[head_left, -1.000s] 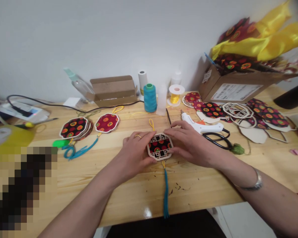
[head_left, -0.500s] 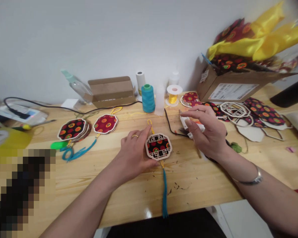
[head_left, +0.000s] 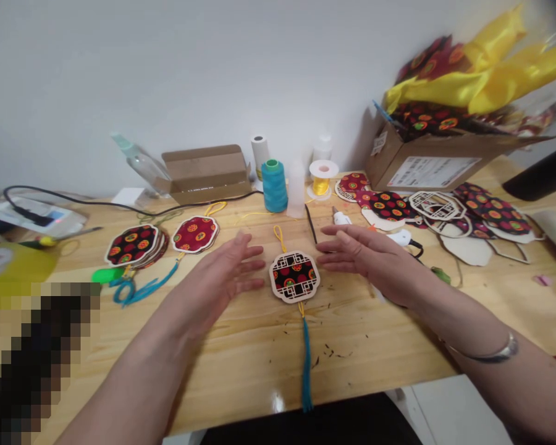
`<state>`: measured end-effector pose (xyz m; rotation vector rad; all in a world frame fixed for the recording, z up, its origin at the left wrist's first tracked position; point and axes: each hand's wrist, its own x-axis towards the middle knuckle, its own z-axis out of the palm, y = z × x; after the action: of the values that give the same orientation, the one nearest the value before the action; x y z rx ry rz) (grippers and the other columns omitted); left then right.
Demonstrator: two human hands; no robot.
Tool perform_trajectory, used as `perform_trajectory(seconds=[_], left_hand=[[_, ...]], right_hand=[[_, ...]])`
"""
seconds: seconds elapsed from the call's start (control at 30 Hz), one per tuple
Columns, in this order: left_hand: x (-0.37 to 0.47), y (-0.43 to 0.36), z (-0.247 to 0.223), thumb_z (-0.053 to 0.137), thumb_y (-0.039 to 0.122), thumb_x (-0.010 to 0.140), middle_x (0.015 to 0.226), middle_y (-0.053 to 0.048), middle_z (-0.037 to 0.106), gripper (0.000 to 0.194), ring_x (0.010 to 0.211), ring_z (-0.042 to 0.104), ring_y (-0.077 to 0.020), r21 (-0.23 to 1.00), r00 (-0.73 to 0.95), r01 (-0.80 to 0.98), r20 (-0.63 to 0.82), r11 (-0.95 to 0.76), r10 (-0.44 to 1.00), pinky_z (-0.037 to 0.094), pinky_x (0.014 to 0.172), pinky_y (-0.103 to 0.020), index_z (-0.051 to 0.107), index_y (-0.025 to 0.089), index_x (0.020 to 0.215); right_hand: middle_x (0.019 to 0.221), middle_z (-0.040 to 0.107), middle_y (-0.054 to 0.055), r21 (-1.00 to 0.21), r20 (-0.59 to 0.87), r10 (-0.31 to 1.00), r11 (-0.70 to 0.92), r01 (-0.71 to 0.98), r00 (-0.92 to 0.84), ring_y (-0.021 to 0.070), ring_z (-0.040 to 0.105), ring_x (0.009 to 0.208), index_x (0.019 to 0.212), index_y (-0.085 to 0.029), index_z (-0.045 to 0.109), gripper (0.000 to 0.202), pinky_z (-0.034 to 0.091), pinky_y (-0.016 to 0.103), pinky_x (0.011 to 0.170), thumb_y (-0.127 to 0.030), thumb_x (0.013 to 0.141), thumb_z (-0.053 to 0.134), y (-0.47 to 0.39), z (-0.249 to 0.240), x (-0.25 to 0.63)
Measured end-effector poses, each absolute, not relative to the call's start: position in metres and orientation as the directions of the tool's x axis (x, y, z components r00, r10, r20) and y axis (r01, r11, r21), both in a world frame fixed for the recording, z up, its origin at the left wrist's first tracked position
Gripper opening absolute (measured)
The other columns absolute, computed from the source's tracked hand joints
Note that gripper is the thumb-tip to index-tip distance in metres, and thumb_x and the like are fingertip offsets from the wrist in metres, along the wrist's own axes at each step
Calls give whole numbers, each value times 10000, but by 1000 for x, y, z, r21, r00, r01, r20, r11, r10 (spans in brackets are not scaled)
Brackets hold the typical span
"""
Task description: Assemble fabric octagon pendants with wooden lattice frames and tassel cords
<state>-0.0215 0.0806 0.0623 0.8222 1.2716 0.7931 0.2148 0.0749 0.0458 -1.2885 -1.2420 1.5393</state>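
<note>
A scalloped pendant [head_left: 295, 277] with a pale lattice frame over dark patterned fabric lies flat on the wooden table. Its yellow hanging loop [head_left: 280, 238] points toward the wall, and a teal tassel [head_left: 307, 364] trails to the table's front edge. My left hand [head_left: 231, 272] hovers just left of the pendant, fingers apart, holding nothing. On the other side, my right hand [head_left: 364, 253] is also open, its fingertips close to the pendant's upper right edge. Behind that hand rests a white glue gun [head_left: 341, 217], partly hidden by it.
A stack of dark pendants [head_left: 134, 245] and a red pendant [head_left: 195, 233] lie at left. Teal thread [head_left: 274, 186] and a yellow cord spool [head_left: 323, 179] stand near the wall. Fabric pieces [head_left: 389, 206] and a cardboard box [head_left: 417, 161] occupy the right. Dark scraps dot the front.
My left hand has let go of the pendant and drawn back to the left. My right hand has lowered and opened beside the pendant, which stays in place.
</note>
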Motion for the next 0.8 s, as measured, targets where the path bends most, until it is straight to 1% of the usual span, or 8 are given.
perform_trajectory(seconds=[0.03,0.1,0.2,0.37,0.57,0.67,0.8], left_hand=[[-23,81,65,575,543,800,1284,-190,535,616,1113,557,-328,836,154,-114,-520,537,840,498,858,-473,466,153,1264],[-27,82,70,554,512,824,1289,-189,530,568,1145,539,-338,780,221,-181,-562,599,797,488,874,-498,469,156,1259],[-31,82,77,516,530,836,1298,-197,518,576,1198,494,-365,734,297,-229,-573,639,764,467,889,-545,458,151,1266],[-34,79,84,481,634,811,1267,-202,539,649,1215,466,-398,705,343,-251,-576,663,742,474,853,-559,475,161,1255],[-35,78,86,464,656,802,1245,-197,554,660,1184,495,-408,681,376,-249,-588,689,717,480,825,-562,488,178,1257],[-35,79,85,472,637,805,1261,-197,543,649,1174,507,-403,670,378,-253,-596,698,709,473,837,-569,477,178,1264],[-35,79,84,496,567,817,1252,-201,545,595,1156,523,-391,663,397,-267,-586,699,707,473,835,-562,458,176,1265]], right_hand=[[1076,656,136,-965,-262,946,-259,39,-193,211,684,914,1146,-180,554,439,576,411,852,-514,863,528,75,46,215],[1102,650,157,-954,-301,936,-297,50,-185,223,687,909,1158,-173,553,507,574,425,853,-576,854,501,76,45,217],[1116,648,182,-930,-365,915,-366,26,-174,233,695,887,1191,-163,533,541,578,424,831,-584,852,500,78,44,217],[1105,656,202,-897,-437,887,-442,-2,-148,243,702,861,1230,-141,517,554,583,421,789,-562,873,479,80,44,217],[1118,649,227,-877,-468,865,-479,-25,-181,250,706,855,1253,-129,482,582,568,449,827,-577,884,439,82,43,217],[1142,638,241,-868,-483,857,-495,-27,-181,248,708,849,1258,-125,468,578,558,466,850,-573,899,406,83,45,216],[1149,637,244,-875,-470,860,-484,-26,-201,251,708,857,1261,-126,461,586,560,473,854,-582,899,395,83,45,216]])
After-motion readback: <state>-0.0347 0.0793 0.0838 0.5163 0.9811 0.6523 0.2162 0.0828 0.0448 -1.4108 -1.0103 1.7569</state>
